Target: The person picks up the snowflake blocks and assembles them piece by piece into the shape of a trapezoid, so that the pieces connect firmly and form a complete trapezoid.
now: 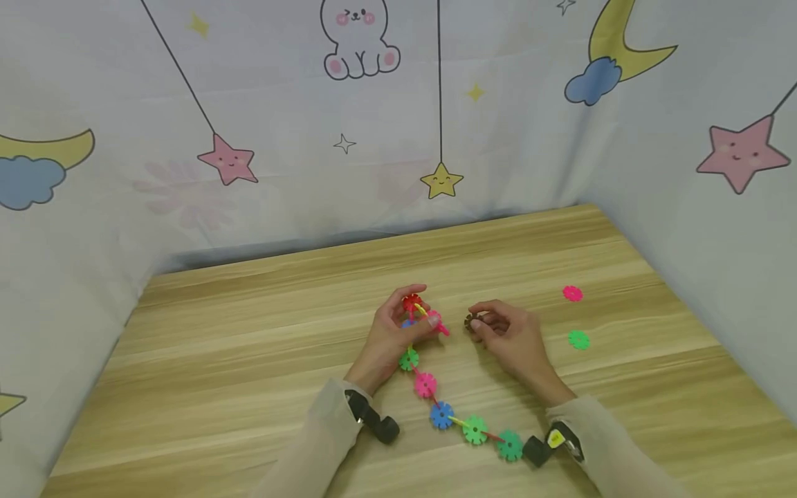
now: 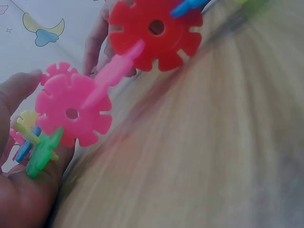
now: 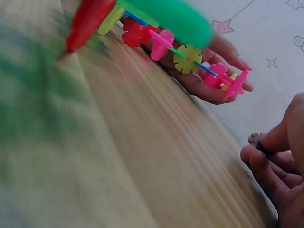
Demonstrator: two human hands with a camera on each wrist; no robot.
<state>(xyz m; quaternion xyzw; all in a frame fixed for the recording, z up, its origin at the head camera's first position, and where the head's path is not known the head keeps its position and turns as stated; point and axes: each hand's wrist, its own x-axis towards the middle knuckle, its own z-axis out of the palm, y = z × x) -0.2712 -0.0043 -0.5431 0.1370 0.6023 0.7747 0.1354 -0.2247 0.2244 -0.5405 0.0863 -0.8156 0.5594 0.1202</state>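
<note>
My left hand pinches the pink end of a chain of slotted plastic snowflake discs. A pink disc sits at its fingertips, and part of the chain loops through the palm. From that hand the chain runs down the table toward the right wrist, past a blue disc and a teal disc. Level with it, a short gap to the right, my right hand grips a dark brown disc between thumb and fingers. The right wrist view shows only this dark disc's edge.
To the right of my right hand, a loose pink disc and a loose green disc lie flat on the wooden table. Printed white curtains enclose its back and sides.
</note>
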